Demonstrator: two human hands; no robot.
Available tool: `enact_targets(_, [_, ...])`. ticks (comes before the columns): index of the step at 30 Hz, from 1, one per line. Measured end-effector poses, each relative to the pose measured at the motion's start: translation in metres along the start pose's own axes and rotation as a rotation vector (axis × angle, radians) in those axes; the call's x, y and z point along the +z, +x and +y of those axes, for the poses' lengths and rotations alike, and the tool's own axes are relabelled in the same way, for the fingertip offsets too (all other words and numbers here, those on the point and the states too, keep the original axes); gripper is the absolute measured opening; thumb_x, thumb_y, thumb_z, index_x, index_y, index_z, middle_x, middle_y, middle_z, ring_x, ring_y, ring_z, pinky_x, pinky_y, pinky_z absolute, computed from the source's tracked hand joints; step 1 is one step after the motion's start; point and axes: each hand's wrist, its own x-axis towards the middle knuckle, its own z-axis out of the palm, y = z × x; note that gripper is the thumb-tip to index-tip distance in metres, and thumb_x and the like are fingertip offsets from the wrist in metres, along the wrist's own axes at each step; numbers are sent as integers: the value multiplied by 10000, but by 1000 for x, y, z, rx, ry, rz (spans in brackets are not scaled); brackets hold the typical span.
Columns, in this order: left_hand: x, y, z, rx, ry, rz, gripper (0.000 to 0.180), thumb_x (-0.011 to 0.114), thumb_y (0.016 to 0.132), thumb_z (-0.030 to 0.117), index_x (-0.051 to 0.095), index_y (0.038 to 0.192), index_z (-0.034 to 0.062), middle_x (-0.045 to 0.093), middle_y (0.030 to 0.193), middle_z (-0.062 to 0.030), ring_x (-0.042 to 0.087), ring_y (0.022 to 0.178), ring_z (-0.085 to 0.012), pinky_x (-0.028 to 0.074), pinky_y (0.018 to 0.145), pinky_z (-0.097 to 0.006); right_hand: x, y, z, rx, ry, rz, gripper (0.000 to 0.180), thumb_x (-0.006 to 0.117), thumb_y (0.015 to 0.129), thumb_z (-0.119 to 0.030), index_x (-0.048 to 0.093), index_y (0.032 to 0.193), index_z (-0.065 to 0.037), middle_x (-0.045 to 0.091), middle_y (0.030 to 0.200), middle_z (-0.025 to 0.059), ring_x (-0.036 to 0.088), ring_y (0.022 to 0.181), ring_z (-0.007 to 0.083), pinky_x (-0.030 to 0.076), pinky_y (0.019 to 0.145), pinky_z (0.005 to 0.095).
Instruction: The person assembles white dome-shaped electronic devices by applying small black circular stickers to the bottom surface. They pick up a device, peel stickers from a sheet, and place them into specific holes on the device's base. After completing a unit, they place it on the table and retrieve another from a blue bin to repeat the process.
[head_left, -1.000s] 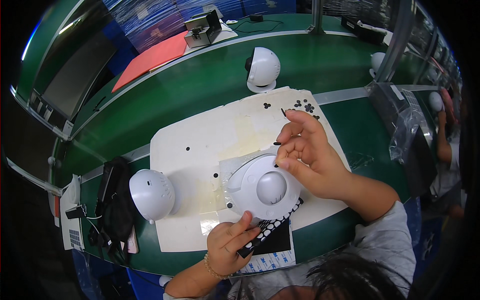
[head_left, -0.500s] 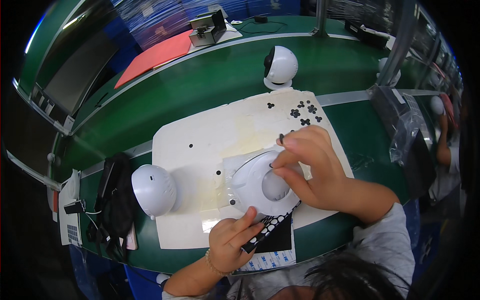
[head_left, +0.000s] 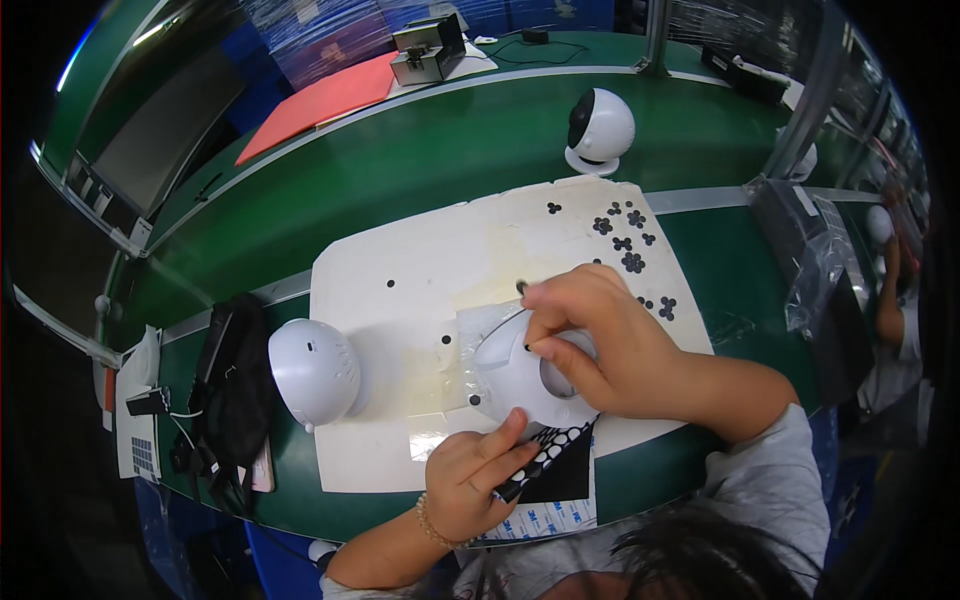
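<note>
A white rounded plastic housing point(head_left: 505, 365) with a circular recess lies on a clear bag in front of me. My right hand point(head_left: 590, 340) is closed over it, with a small black round pad point(head_left: 522, 287) at the fingertips. Another dark dot point(head_left: 528, 347) shows by the thumb tip, against the housing. My left hand point(head_left: 475, 475) grips a black pad sheet point(head_left: 548, 452) with white round gaps, and one of its fingertips touches the housing's near edge. Several loose black pads point(head_left: 446, 340) lie on the pale board point(head_left: 380, 440).
A white ball-shaped camera point(head_left: 315, 370) stands on the board's left; a similar camera point(head_left: 605, 128) sits on the green belt point(head_left: 450, 130) behind. Clusters of black pads point(head_left: 632, 262) lie at right. A black bag point(head_left: 235, 390) is far left, a grey bin point(head_left: 795, 220) far right.
My right hand has shifted left over the housing with the pad, uncovering more pad clusters on the right. The camera on the belt has moved right. My left hand keeps its hold.
</note>
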Motion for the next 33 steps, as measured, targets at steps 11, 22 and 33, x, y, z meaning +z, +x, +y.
enact_targets(11, [-2,3,3,-22,-28,-18,333,654,524,-14,608,849,43,501,1201,-162,551,578,-195,426,537,-281,-2,-41,-5,44,-57,1,108,608,761,-183,608,845,-114,418,1253,119,258,1234,366,189,960,479])
enact_targets(22, [-4,3,6,-51,-40,-62,346,683,551,-80,567,861,21,474,1215,-208,610,666,-221,461,595,-290,2,-43,-9,61,-27,-63,83,577,789,-177,590,799,-96,410,1260,132,245,1237,372,180,958,488])
enact_targets(33, [3,4,4,-43,-30,45,300,674,530,-26,605,816,37,506,1190,-175,575,600,-206,435,543,-275,6,-61,-11,-119,-353,194,223,662,687,-316,628,863,-184,503,1200,4,382,1157,250,202,935,431])
